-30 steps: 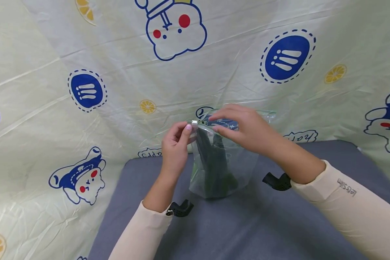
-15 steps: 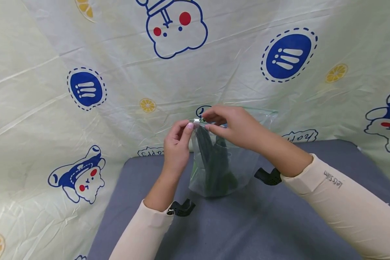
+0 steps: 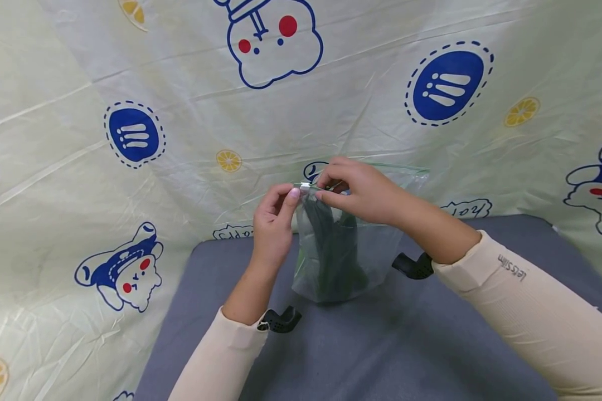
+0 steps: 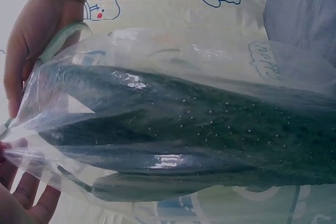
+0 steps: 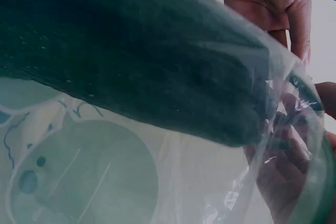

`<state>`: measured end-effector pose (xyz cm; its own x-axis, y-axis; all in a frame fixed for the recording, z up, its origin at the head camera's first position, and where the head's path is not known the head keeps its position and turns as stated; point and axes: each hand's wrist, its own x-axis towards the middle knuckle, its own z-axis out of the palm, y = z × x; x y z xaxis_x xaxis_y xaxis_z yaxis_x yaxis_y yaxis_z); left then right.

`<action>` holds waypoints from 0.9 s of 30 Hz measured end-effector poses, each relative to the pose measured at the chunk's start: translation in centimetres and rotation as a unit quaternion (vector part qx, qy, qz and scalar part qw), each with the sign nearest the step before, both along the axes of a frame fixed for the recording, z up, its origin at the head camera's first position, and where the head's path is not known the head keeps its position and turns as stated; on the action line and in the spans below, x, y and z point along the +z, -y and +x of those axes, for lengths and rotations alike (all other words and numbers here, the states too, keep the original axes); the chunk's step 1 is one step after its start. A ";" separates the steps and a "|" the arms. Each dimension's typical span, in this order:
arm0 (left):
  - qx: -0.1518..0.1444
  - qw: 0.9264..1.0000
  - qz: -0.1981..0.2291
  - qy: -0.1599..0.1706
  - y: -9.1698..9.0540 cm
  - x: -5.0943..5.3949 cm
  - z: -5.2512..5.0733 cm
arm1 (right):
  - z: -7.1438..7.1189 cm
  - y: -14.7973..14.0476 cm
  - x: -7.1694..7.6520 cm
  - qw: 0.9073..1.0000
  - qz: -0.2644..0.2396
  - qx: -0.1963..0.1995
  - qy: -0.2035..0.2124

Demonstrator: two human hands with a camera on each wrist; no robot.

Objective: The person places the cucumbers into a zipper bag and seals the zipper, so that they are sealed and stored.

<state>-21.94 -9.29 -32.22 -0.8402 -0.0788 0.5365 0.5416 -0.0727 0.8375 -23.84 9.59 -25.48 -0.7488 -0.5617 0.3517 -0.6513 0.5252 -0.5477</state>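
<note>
A clear zip bag with a green zip strip along its mouth stands upright. Inside are several dark green cucumbers, their pale bumps visible through the plastic in the left wrist view. A small white slider sits on the zip near the bag's left top corner. My left hand pinches that corner just left of the slider, thumb in front. Just right of the slider, my right hand pinches the zip strip between thumb and fingers. Its fingertips are partly hidden behind the strip.
The bag's base rests on a grey cloth-covered table. Behind it hangs a pale printed sheet with cartoon figures and orange slices. A black bent piece sticks out at the left cuff, another black piece at the right cuff.
My right hand has moved left along the bag's mouth and closed onto the zip strip beside the slider. The left hand keeps its pinch, shifted slightly right.
</note>
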 end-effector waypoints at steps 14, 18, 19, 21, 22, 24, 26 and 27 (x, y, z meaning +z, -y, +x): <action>0.021 0.996 -0.090 0.004 0.4 0.3 0.2 | 0.0 0.8 0.5 0.999 0.015 -0.002 -0.040; 0.029 0.989 -0.141 -0.025 1.0 0.5 0.2 | 0.2 1.0 0.7 0.999 0.021 -0.006 -0.040; 0.033 0.987 -0.151 -0.037 1.2 0.5 0.2 | 0.3 1.0 0.7 0.999 0.024 -0.005 -0.041; 0.043 0.984 -0.160 -0.059 1.3 0.4 0.2 | 0.3 1.0 0.8 0.998 0.033 -0.002 -0.044; 0.046 0.984 -0.160 -0.067 1.3 0.3 0.2 | 0.4 1.0 0.8 0.998 0.036 -0.002 -0.046; 0.050 0.984 -0.153 -0.073 1.3 0.3 0.2 | 0.3 0.9 0.8 0.998 0.044 -0.002 -0.050; 0.051 0.987 -0.138 -0.070 1.1 0.2 0.3 | 0.3 0.8 0.8 0.997 0.048 -0.001 -0.054; 0.049 0.988 -0.131 -0.069 1.1 0.1 0.4 | 0.2 0.7 0.8 0.997 0.049 -0.001 -0.056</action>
